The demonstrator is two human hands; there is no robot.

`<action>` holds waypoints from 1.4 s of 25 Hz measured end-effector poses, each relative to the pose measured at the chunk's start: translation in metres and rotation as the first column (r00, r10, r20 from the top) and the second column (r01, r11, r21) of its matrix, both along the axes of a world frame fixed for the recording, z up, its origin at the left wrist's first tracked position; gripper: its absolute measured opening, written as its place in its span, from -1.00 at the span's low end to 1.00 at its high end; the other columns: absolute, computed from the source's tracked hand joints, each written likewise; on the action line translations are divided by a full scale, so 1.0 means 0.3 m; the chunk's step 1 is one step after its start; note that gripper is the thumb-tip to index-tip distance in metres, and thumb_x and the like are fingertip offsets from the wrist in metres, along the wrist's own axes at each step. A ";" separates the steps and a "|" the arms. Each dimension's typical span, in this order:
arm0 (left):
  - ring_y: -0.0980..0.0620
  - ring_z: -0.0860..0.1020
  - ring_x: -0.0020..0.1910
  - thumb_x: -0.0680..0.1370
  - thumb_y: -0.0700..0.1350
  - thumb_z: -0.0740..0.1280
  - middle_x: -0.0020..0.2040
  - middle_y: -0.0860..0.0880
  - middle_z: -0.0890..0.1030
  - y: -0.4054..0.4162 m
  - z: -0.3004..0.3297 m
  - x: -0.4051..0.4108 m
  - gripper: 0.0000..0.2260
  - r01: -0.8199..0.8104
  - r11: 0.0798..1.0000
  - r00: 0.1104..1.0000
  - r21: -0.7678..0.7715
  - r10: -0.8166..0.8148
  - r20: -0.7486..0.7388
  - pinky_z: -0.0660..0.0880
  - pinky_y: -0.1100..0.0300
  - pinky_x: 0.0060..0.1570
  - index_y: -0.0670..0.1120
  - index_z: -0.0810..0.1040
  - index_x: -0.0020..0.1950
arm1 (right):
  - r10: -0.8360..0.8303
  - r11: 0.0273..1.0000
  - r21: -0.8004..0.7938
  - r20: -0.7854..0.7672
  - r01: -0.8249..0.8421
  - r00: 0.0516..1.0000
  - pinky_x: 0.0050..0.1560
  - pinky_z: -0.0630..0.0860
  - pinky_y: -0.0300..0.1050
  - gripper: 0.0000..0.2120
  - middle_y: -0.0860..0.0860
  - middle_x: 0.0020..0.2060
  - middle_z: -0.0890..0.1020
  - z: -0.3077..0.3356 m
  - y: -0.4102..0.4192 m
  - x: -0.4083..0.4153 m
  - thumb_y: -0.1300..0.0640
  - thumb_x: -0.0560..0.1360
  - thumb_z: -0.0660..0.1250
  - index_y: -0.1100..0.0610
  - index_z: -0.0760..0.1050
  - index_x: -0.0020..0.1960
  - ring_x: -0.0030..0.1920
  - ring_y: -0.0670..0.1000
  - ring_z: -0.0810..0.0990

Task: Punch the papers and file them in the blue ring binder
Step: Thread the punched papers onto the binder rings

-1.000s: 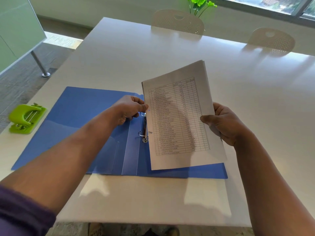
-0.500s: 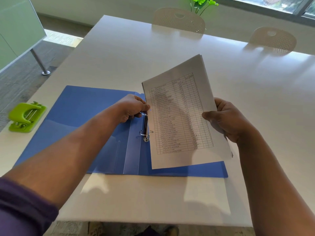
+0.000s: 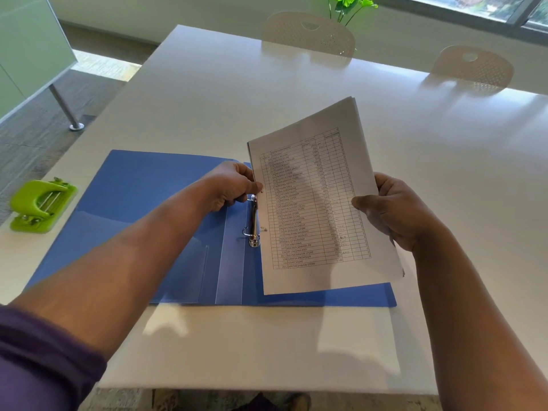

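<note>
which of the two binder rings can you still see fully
The nearer ring, toward the person: it shows beside the papers. The farther one sits behind the left hand.

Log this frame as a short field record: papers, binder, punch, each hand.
papers: printed stack, held tilted over binder's right half
blue ring binder: open flat on table
rings: near papers' left edge; threading unclear
hole punch: green, left table edge, untouched
left hand: at papers' left edge
right hand: gripping right edge
</note>
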State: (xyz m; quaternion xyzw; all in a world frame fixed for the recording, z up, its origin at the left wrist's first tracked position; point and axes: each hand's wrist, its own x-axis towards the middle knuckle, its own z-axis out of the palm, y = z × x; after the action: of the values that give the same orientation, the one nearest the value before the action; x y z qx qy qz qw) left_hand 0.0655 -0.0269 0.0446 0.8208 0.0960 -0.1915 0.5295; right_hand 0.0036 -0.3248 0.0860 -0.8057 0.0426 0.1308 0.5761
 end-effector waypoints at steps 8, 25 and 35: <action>0.08 0.41 -0.36 0.58 -0.18 0.44 -0.13 -0.06 0.65 -0.015 -0.003 0.017 -0.97 0.023 0.999 1.000 0.045 -0.022 -0.022 0.32 0.25 -0.45 -0.09 0.61 -0.03 | -0.033 0.999 -0.023 -0.020 0.033 0.999 -0.07 0.62 0.04 -0.71 0.04 0.05 0.72 0.005 0.004 -0.001 0.36 0.59 0.26 0.12 0.56 0.23 0.00 0.09 0.71; 0.07 0.45 0.20 0.52 0.04 0.49 0.40 0.08 0.31 0.060 -0.052 -0.126 -0.56 0.227 0.962 0.931 0.153 -0.261 0.255 0.44 0.15 0.20 0.18 0.48 0.37 | -0.202 0.940 -0.295 -0.084 0.169 0.976 -0.13 0.63 0.00 -0.32 -0.06 0.06 0.68 -0.159 0.005 -0.011 0.23 0.56 0.41 -0.03 0.20 0.58 0.01 0.06 0.70; 0.13 0.12 0.60 0.43 0.25 0.52 0.62 0.15 0.16 0.118 -0.103 -0.235 -0.15 0.383 0.837 0.810 0.391 -0.507 0.294 0.16 0.06 0.55 0.19 0.15 0.61 | 0.192 0.815 -0.579 0.312 0.027 0.930 0.15 0.31 0.03 -0.53 -0.15 0.11 0.58 -0.204 0.305 -0.115 -0.04 0.47 0.44 -0.07 0.52 0.36 0.17 -0.03 0.53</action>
State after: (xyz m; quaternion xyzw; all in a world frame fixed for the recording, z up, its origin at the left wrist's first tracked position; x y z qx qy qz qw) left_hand -0.0050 0.0086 0.0138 0.9143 -0.1785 -0.1285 0.3401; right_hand -0.0309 -0.2333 0.0250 -0.9525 -0.0608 -0.0111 0.2981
